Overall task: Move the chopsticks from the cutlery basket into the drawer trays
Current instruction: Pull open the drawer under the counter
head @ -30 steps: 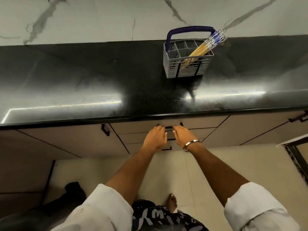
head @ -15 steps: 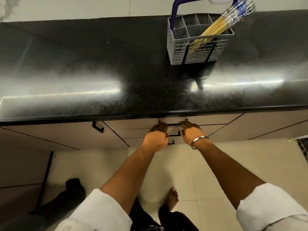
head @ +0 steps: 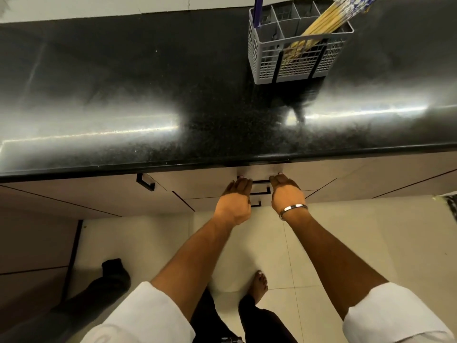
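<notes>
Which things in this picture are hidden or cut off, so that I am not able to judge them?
- Head view: the drawer inside and its trays, hidden behind its closed front and the countertop edge.
- The fingertips of the left hand and right hand, tucked under that edge; the grip is unclear.
- The chopsticks tips and the cutlery basket handle top, cut by the upper frame edge.
- The chopstick count, too bunched.

Glossy black countertop (head: 123, 95), pale floor tiles (head: 371, 243), silver bangle (head: 293, 209)

Black countertop (head: 148, 95); grey cutlery basket (head: 294, 63) on it.
</notes>
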